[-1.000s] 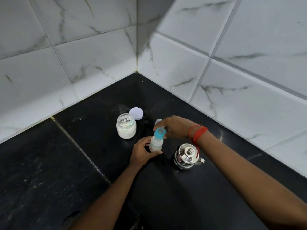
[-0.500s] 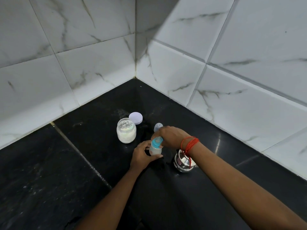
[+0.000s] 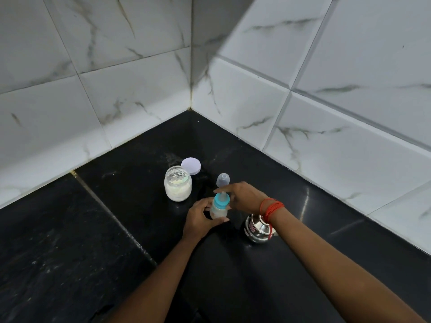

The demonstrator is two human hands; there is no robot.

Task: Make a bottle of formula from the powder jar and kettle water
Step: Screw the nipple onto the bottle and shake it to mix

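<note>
A small baby bottle point(image 3: 218, 210) with milky liquid stands on the black counter point(image 3: 93, 229). It carries a blue collar with a clear teat point(image 3: 222, 199). My left hand point(image 3: 200, 219) grips the bottle's body from the left. My right hand point(image 3: 242, 197) holds the blue collar from the right, fingers curled round it. The open powder jar point(image 3: 178, 187) with white powder stands to the left, its pale lid point(image 3: 191, 165) lying behind it. The steel kettle point(image 3: 257, 228) sits just right of the bottle, partly hidden under my right wrist.
A clear bottle cap point(image 3: 223, 179) stands behind my right hand. White marble-look tiled walls point(image 3: 326, 148) meet in a corner close behind the objects. A seam point(image 3: 112, 213) runs diagonally across the counter on the left.
The camera view has shifted, so everything sits lower in the frame. My right hand has turned slightly on the blue collar. The left hand keeps its hold on the bottle.
</note>
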